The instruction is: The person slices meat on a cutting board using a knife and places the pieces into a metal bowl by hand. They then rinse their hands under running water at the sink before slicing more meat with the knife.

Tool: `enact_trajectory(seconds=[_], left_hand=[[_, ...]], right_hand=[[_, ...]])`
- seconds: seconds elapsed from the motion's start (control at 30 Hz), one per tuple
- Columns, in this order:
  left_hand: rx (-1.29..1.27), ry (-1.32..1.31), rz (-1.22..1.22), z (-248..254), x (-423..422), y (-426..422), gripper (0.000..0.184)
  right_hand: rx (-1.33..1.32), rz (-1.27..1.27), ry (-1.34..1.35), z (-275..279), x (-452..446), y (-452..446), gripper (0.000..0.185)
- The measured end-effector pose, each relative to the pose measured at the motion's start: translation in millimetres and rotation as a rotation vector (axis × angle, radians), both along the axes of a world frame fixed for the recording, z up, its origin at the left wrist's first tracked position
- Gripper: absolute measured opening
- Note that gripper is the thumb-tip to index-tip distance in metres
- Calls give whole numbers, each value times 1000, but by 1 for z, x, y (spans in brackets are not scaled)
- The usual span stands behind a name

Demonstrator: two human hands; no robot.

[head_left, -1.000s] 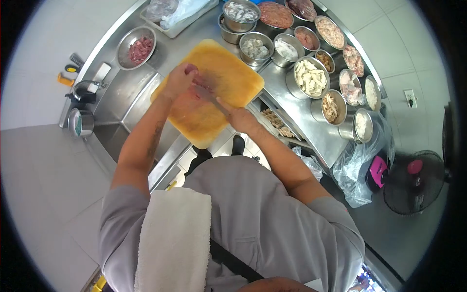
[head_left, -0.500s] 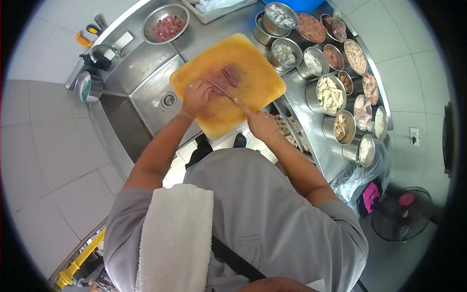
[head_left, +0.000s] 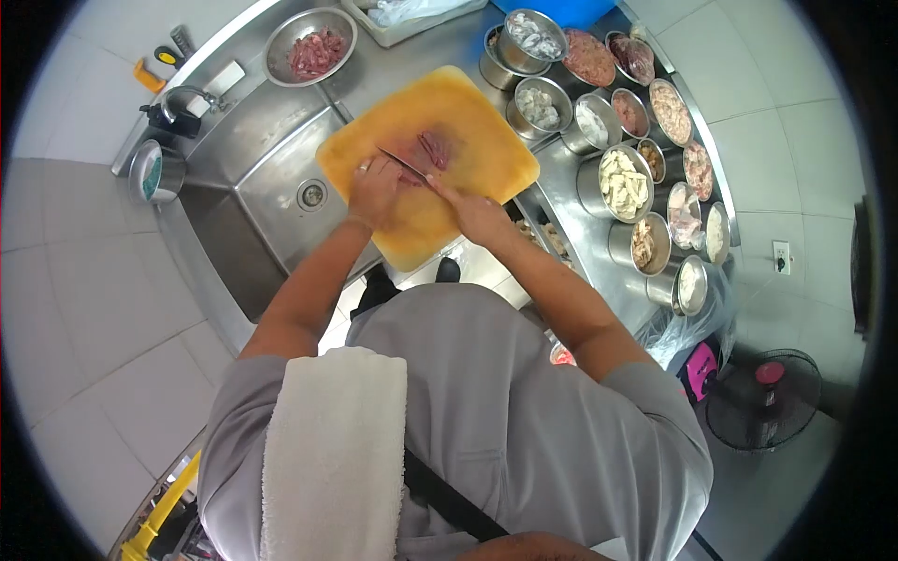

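Observation:
A yellow cutting board lies beside the sink, partly over its right edge. My right hand is closed on the handle of a knife, whose blade points up and left across the board. My left hand presses down on a piece of red meat just below the blade, its fingers together and partly covering the meat. Dark red strips of meat lie on the board above the knife.
A steel bowl of cut red meat stands at the upper left, near a white tray. The sink with its faucet is left of the board. Several steel containers of food, one with pale strips, crowd the right counter.
Since a second ago, my left hand has moved from lifted meat down to the board beside the blade. The knife now lies higher across the board. The view has also shifted.

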State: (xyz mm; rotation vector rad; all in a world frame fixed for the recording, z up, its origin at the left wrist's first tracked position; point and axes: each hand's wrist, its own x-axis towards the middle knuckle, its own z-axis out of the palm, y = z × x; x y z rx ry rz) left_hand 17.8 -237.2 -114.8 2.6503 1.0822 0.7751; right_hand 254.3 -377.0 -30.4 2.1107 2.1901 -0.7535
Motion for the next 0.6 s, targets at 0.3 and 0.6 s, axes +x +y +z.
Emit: enact_trajectory(seconds=[0.3, 0.6], left_hand=[[-117, -142, 22, 9, -4, -1, 8], [-39, -154, -5, 21, -4, -4, 10]], right_hand=[[-20, -119, 77, 39, 39, -27, 87], [41, 72, -38, 29, 11, -33, 98]])
